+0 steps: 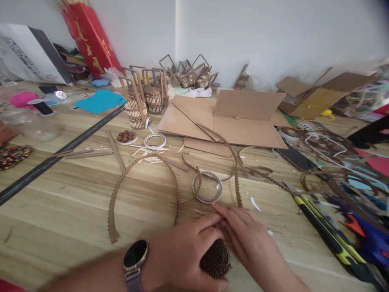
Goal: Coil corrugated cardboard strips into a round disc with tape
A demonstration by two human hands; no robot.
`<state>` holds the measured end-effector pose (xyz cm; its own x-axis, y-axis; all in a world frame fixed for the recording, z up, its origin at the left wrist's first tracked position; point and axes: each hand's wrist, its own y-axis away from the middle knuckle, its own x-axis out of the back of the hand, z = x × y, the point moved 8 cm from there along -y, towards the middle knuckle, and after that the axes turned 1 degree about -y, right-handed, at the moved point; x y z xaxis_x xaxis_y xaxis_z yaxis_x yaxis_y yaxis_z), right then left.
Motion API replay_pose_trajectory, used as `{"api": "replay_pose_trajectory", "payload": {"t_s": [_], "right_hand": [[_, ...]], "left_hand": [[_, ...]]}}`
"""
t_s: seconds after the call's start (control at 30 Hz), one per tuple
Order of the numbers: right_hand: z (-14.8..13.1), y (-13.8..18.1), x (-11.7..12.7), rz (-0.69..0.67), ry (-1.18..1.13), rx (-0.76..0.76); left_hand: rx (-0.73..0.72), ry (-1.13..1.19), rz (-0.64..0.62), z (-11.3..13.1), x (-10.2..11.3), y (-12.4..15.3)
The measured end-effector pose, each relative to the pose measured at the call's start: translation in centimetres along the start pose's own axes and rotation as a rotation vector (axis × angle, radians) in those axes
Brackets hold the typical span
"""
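My left hand (pixel 185 253), with a dark watch (pixel 135 255) on the wrist, is closed around a rolled piece of brown corrugated cardboard (pixel 216 259) at the near table edge. My right hand (pixel 246 237) lies over the roll from the right, its fingers stretched flat toward a ring of tape (pixel 207 187). A long curved toothed cardboard strip (pixel 121 182) arcs on the wooden table (pixel 60 211) just ahead of my hands.
Flat cardboard sheets (pixel 231 121) and small woven cardboard baskets (pixel 146 101) sit further back. A black ruler (pixel 57 156) runs diagonally on the left. A yellow-black utility knife (pixel 328 235) and coloured scraps lie on the right. A red box (pixel 91 38) leans against the wall.
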<state>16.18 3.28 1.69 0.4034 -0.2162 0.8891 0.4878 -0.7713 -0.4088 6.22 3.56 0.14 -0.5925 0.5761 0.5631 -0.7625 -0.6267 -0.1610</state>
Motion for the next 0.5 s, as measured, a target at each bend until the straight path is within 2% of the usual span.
{"api": "replay_pose_trajectory", "payload": {"t_s": [0.13, 0.27, 0.5], "right_hand": [[0.6, 0.1, 0.8, 0.069, -0.025, -0.053], [1.4, 0.2, 1.3, 0.12, -0.052, -0.118], [1.7, 0.5, 1.7, 0.148, -0.124, -0.218]], "left_hand": [[-0.028, 0.021, 0.03, 0.6, 0.8, -0.1], [-0.045, 0.019, 0.12, 1.0, 1.6, 0.4], [0.049, 0.09, 0.226, 0.1, 2.4, 0.7]]}}
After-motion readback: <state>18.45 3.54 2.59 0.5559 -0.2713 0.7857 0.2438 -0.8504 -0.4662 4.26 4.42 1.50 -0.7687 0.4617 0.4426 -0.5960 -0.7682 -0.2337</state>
